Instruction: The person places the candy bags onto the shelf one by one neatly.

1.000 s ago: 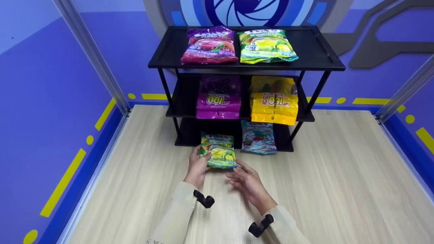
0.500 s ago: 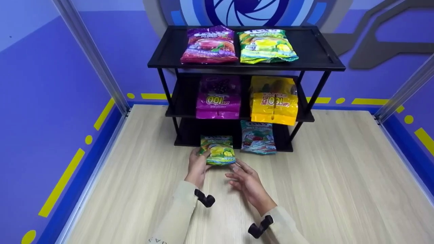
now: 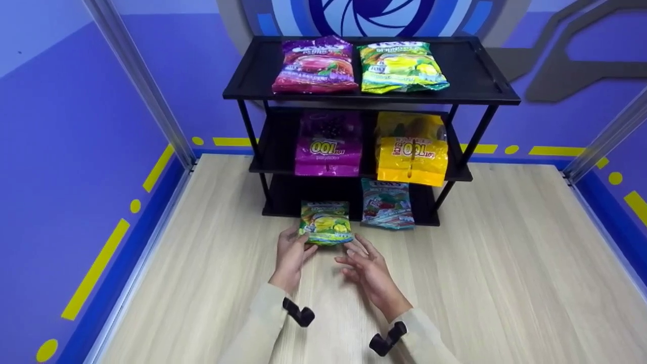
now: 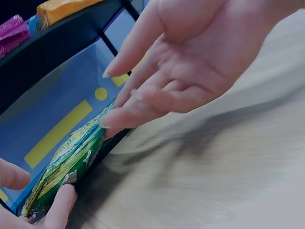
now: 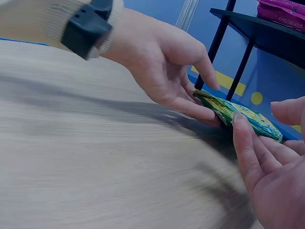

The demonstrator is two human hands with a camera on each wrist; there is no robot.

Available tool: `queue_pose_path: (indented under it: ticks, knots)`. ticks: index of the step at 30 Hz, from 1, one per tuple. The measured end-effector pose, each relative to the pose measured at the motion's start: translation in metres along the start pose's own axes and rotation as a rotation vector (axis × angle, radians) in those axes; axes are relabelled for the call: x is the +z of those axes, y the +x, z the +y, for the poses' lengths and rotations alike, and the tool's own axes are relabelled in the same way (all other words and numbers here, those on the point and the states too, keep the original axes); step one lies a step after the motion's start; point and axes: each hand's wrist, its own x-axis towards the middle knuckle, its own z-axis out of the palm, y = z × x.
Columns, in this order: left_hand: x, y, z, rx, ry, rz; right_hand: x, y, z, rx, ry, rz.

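Observation:
A green-and-yellow candy bag [image 3: 326,223] lies at the front left of the bottom shelf, its printed face up. At its left front corner is my left hand [image 3: 291,257]; the fingers touch the near edge and the thumb stands off the bag, as the right wrist view shows. My right hand [image 3: 373,275] has its fingertips at the bag's right front corner, palm turned inward and thumb apart from the bag. In the left wrist view the bag [image 4: 66,162] appears edge-on between both hands. The bag's underside is hidden.
A black three-tier rack [image 3: 485,93] stands against the back panel. A teal candy bag [image 3: 388,205] leans on the bottom tier. Purple [image 3: 328,151] and yellow [image 3: 412,159] pouches occupy the middle tier. A berry-coloured bag [image 3: 314,68] and another green-yellow bag [image 3: 402,68] lie on top.
The bag has tipped back and lowered onto the bottom shelf. My left hand has let go, its thumb sliding off the bag's face as the hand drew slightly back. The right hand barely moved.

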Motion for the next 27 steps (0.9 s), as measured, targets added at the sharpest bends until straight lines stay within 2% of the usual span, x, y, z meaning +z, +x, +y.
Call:
queue_pose_path:
  ticks: [8, 15, 27]
  knots:
    - [-0.004, -0.017, 0.0, 0.017, 0.001, 0.043, 0.002, -0.001, 0.002, -0.021, -0.013, 0.002]
    - [-0.007, -0.028, -0.002, 0.015, -0.017, -0.028, 0.005, -0.003, 0.002, -0.038, -0.071, 0.015]
    - [-0.006, -0.038, -0.008, 0.007, -0.04, -0.068, 0.003, -0.007, 0.004, -0.021, -0.135, 0.036]
